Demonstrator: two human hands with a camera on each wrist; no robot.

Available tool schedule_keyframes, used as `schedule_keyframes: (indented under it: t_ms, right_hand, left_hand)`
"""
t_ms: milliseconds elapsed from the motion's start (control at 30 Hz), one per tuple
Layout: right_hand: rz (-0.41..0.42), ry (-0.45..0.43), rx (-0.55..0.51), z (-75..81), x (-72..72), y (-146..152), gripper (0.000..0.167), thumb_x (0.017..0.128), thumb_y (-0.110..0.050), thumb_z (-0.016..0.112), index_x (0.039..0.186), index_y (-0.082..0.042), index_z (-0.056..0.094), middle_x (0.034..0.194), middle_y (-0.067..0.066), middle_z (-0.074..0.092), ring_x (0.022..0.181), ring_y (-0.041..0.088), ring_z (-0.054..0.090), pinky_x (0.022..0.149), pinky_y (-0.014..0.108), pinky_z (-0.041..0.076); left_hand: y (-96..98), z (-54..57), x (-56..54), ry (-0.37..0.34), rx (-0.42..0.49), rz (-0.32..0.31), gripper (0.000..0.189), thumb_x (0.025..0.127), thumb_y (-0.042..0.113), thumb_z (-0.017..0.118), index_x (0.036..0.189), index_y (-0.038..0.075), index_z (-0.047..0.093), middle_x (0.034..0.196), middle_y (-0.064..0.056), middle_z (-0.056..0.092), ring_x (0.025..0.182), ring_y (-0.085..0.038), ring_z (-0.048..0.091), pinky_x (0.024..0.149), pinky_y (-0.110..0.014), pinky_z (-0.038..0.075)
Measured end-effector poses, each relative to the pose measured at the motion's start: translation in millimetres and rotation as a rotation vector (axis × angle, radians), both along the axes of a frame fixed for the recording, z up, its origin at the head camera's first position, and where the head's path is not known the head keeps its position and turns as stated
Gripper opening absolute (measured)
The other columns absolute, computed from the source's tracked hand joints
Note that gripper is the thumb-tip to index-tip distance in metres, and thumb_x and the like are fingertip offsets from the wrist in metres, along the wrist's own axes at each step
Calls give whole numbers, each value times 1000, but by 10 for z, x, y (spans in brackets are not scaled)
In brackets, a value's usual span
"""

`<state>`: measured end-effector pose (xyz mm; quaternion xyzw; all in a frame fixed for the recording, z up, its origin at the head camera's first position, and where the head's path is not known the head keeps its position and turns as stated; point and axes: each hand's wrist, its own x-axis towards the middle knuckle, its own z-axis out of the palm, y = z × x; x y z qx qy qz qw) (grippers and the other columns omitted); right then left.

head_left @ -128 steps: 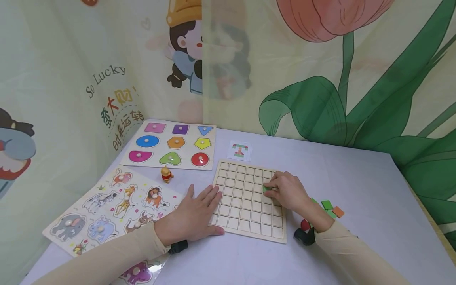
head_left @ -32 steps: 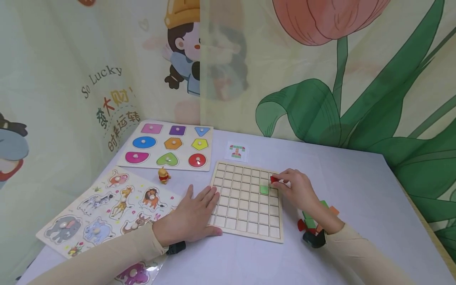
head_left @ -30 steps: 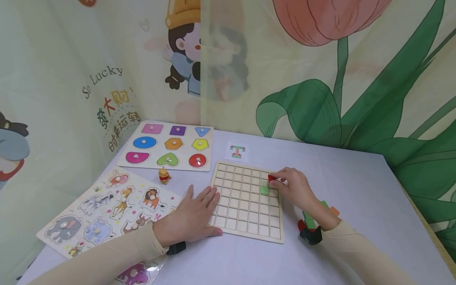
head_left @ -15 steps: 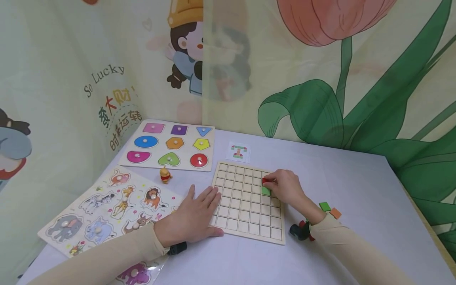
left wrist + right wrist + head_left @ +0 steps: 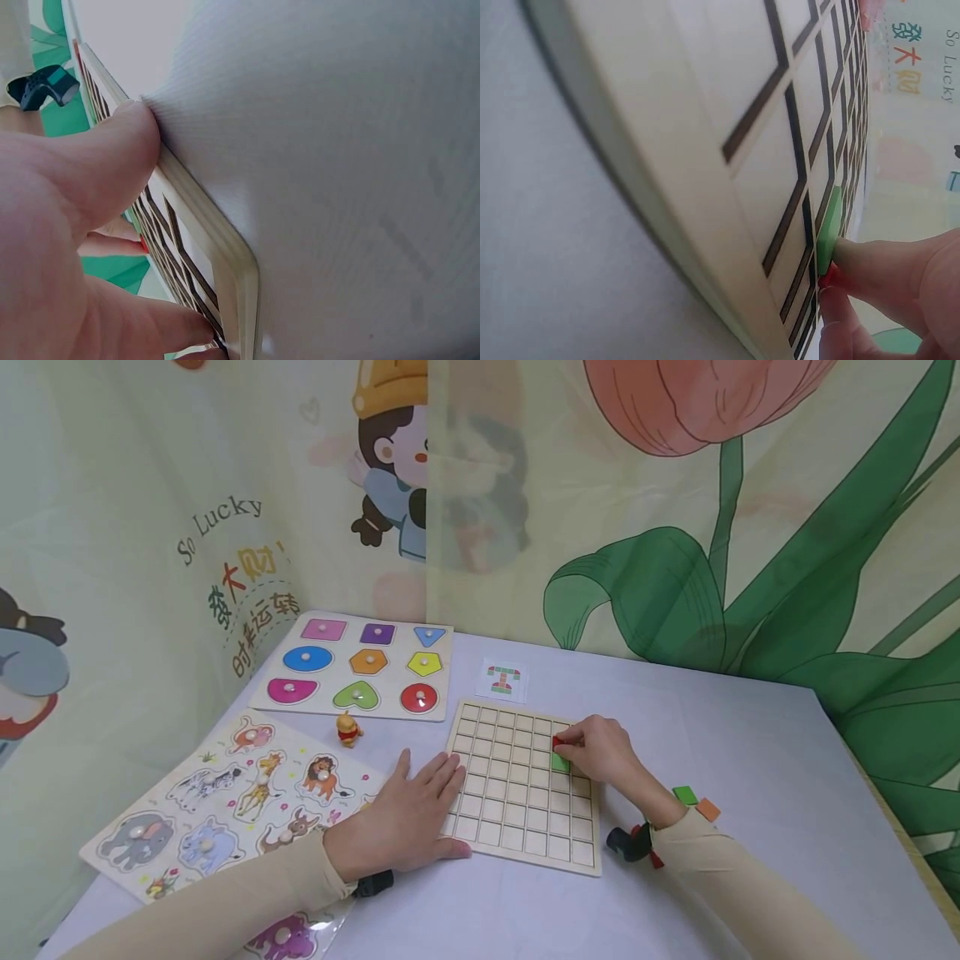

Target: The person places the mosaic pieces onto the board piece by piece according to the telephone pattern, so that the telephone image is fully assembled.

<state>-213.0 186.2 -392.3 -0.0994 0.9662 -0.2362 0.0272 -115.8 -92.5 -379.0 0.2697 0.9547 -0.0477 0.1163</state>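
A wooden grid board (image 5: 517,810) lies on the white-covered table. My left hand (image 5: 408,814) rests with spread fingers along the board's left edge; the left wrist view has its thumb at the rim. Near the board's upper right, my right hand (image 5: 603,752) pinches a small red tile (image 5: 557,742) between thumb and fingers, down at the grid. Directly below that tile a green square tile (image 5: 560,762) sits in a cell. In the right wrist view the green tile (image 5: 829,232) stands beside the thumb, and the red tile (image 5: 829,276) is mostly covered by the fingers.
Loose tiles, such as an orange tile (image 5: 708,810), lie right of the board, partly behind the right wrist. A pattern card (image 5: 502,680) lies beyond the board. Left are a shapes puzzle (image 5: 352,677), an animal puzzle (image 5: 225,802) and a small bear figure (image 5: 348,729).
The green tile, earlier in the right fingers, now lies in the grid. My right hand has brought a red tile from the right to the cell above it. The left hand stays put.
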Motion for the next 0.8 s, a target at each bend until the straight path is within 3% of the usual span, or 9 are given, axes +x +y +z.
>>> schedule_keyframes:
  t_ms: [567, 800]
  right_hand:
    - [-52, -20, -44, 23, 58, 76, 36, 91, -23, 77, 122, -5, 75, 106, 12, 79, 87, 23, 64, 64, 26, 45]
    - [-31, 120, -83, 111, 172, 315, 35, 92, -22, 77, 124, -7, 75, 109, 14, 78, 89, 26, 64, 69, 29, 45]
  left_hand:
    - [-2, -7, 13, 0, 0, 0, 96, 91, 74, 55, 161, 10, 34, 169, -8, 31, 158, -26, 28, 124, -64, 22]
    - [-8, -9, 13, 7, 0, -1, 96, 91, 74, 54, 160, 10, 34, 169, -9, 31, 158, -26, 28, 124, -64, 22]
